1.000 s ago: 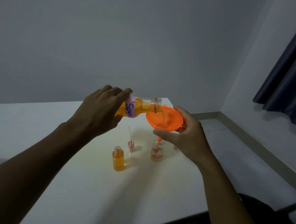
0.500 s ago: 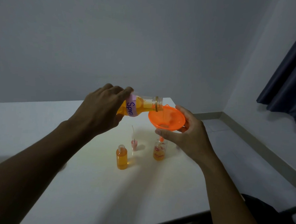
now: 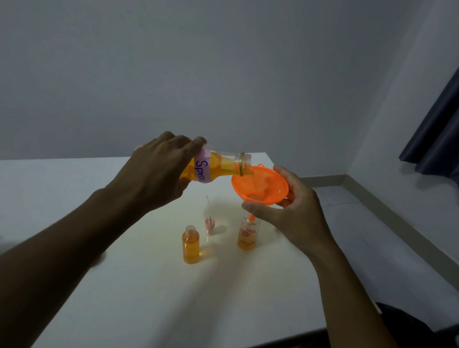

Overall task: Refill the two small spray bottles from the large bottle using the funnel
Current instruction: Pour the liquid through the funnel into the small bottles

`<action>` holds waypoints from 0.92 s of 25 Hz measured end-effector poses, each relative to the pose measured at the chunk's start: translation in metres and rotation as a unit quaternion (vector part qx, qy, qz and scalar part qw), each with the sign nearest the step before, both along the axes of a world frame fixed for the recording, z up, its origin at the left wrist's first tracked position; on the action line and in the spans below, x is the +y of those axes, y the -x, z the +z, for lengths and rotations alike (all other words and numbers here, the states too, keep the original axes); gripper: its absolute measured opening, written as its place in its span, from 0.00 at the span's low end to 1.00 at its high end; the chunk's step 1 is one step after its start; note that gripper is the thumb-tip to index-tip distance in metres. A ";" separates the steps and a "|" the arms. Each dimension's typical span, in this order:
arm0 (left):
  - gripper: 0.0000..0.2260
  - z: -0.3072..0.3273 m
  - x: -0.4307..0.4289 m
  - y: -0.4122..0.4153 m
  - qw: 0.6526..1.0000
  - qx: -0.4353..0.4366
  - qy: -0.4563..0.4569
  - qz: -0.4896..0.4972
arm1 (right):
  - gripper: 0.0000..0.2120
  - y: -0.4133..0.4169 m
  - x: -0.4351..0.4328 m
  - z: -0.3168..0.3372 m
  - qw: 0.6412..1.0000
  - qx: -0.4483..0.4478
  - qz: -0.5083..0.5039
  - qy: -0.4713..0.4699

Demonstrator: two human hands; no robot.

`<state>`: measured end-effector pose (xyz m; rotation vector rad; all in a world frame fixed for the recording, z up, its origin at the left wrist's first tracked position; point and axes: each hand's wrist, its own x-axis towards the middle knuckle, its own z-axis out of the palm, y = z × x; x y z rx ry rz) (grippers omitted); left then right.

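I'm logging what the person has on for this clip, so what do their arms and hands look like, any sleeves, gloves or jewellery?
Both forearms are bare as far as the frame shows, with no sleeves in view. The left hand and the right hand wear no gloves, and no rings, watch or bracelets are visible on the sides facing the camera. The dim light could hide small details.

Large bottle (image 3: 221,165): clear glossy plastic, matt lilac paper label. Funnel (image 3: 259,186): smooth, translucent orange plastic. Two small bottles (image 3: 191,245) (image 3: 247,234): clear, shiny. Table (image 3: 137,288): smooth matt white. Curtain (image 3: 449,126): dark cloth.
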<state>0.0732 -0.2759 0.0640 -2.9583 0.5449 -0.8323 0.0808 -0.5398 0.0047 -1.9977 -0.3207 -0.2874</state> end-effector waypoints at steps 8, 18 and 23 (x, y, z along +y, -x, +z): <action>0.32 -0.002 0.000 0.000 1.000 0.001 -0.003 -0.002 | 0.51 -0.001 0.001 -0.001 1.000 -0.002 -0.003 -0.009; 0.33 -0.003 -0.001 0.000 1.000 0.011 -0.008 0.001 | 0.50 -0.001 0.002 -0.001 1.000 -0.002 -0.004 -0.005; 0.32 -0.002 0.000 -0.001 1.000 0.008 -0.007 -0.002 | 0.49 -0.002 0.001 -0.002 1.000 0.001 -0.002 -0.004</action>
